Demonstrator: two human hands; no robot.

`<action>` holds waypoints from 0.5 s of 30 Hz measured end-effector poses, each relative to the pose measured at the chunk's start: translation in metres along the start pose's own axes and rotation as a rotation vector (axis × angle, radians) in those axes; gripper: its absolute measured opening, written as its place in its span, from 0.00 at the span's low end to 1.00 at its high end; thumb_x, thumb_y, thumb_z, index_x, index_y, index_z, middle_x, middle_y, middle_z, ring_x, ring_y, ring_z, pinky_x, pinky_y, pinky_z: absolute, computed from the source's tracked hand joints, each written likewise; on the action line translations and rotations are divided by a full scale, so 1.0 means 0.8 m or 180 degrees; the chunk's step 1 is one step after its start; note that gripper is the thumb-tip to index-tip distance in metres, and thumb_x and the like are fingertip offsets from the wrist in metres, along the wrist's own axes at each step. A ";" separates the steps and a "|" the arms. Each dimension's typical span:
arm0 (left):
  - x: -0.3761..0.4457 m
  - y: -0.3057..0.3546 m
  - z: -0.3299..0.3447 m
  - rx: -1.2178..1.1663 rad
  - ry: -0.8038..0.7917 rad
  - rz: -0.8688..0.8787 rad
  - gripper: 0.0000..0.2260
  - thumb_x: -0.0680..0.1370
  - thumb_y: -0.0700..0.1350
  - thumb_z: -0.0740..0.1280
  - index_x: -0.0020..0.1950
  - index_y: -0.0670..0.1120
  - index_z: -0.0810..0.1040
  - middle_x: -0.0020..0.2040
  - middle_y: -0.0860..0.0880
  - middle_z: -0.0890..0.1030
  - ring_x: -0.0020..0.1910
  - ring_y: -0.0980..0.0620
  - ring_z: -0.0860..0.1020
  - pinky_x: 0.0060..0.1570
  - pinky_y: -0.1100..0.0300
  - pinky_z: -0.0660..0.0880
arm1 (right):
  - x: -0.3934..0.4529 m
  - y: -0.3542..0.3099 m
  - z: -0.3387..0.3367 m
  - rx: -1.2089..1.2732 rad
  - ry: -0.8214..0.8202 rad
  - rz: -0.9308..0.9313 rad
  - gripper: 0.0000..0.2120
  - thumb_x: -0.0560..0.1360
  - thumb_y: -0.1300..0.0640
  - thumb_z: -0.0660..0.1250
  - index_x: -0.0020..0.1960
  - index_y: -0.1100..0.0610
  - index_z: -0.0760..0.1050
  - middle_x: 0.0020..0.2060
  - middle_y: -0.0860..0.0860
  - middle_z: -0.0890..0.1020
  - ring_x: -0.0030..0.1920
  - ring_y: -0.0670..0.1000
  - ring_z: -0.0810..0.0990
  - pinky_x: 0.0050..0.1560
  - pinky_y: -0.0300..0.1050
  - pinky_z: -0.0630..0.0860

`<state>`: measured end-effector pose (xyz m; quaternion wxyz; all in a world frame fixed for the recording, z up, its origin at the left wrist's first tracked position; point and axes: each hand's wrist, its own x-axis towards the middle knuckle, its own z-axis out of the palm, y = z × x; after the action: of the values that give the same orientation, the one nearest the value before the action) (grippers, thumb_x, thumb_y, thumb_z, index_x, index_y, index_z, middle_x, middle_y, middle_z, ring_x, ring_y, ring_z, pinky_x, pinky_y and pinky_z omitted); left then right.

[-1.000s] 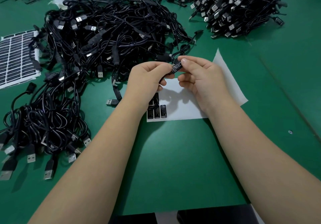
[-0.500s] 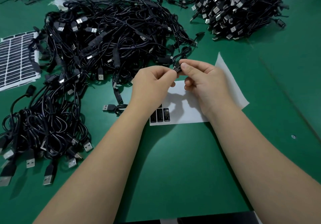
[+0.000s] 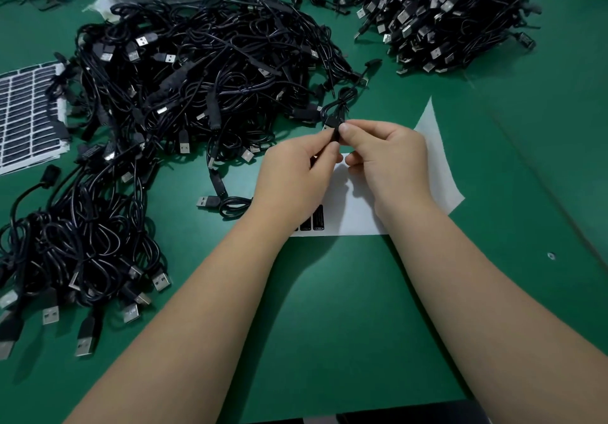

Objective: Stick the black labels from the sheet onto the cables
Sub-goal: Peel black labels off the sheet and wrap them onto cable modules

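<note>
Both hands meet above a white label sheet (image 3: 437,167) lying on the green table. My left hand (image 3: 296,177) and my right hand (image 3: 385,157) pinch the same thin black cable (image 3: 339,107) between thumb and fingertips, just behind its small plug. The cable's loop sticks out beyond my fingers, toward the big pile. Whether a label sits on the pinched stretch is hidden by my fingers. A few black labels (image 3: 312,221) remain on the sheet's near left corner, partly under my left wrist.
A large tangled pile of black USB cables (image 3: 204,78) lies at left centre, a bundled heap (image 3: 444,12) at top right, more cables (image 3: 72,252) at near left. A full label sheet (image 3: 26,114) lies at the left edge. A loose USB cable (image 3: 217,201) lies beside my left wrist.
The black label visible between my fingertips a second ago is now covered by them. Both hands stay pinched on the cable and have shifted slightly away from me.
</note>
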<state>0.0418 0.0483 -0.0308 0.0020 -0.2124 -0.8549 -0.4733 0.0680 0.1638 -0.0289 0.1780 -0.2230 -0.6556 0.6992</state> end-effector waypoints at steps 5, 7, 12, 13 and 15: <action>0.001 0.001 -0.001 0.0018 0.0087 0.0034 0.12 0.80 0.44 0.64 0.62 0.51 0.81 0.42 0.50 0.85 0.40 0.50 0.79 0.43 0.57 0.74 | -0.005 -0.004 0.002 -0.0077 -0.0102 -0.0194 0.07 0.74 0.60 0.71 0.42 0.48 0.81 0.31 0.43 0.84 0.29 0.41 0.79 0.27 0.35 0.75; 0.001 0.002 -0.002 0.0022 0.0051 -0.0009 0.12 0.80 0.44 0.64 0.61 0.51 0.81 0.40 0.49 0.84 0.38 0.51 0.78 0.42 0.56 0.74 | -0.007 -0.005 0.002 -0.0099 -0.0036 -0.0276 0.07 0.74 0.62 0.71 0.42 0.51 0.81 0.30 0.42 0.83 0.28 0.42 0.80 0.28 0.33 0.74; 0.002 0.007 -0.006 -0.0529 -0.0039 -0.0309 0.11 0.79 0.43 0.65 0.44 0.56 0.84 0.30 0.59 0.81 0.30 0.56 0.72 0.33 0.60 0.70 | -0.009 -0.007 0.003 -0.0145 -0.0006 -0.0514 0.05 0.73 0.64 0.70 0.41 0.55 0.81 0.32 0.45 0.82 0.30 0.40 0.80 0.31 0.31 0.73; 0.003 0.008 -0.007 -0.0674 -0.0033 -0.0385 0.12 0.79 0.43 0.65 0.41 0.58 0.83 0.30 0.60 0.81 0.29 0.56 0.71 0.32 0.62 0.69 | -0.010 -0.008 0.003 -0.0124 -0.0020 -0.0573 0.07 0.73 0.64 0.70 0.40 0.53 0.80 0.31 0.43 0.81 0.30 0.39 0.78 0.31 0.30 0.72; 0.004 0.010 -0.009 -0.0952 0.0001 -0.0536 0.12 0.78 0.43 0.66 0.38 0.57 0.83 0.32 0.58 0.82 0.27 0.57 0.71 0.30 0.64 0.70 | -0.010 -0.009 0.004 -0.0160 -0.0046 -0.0664 0.11 0.73 0.64 0.70 0.37 0.50 0.78 0.29 0.40 0.80 0.30 0.38 0.76 0.33 0.30 0.72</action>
<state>0.0400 0.0473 -0.0195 -0.0692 -0.1379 -0.7897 -0.5938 0.0728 0.1573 -0.0206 0.2393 -0.1529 -0.6939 0.6618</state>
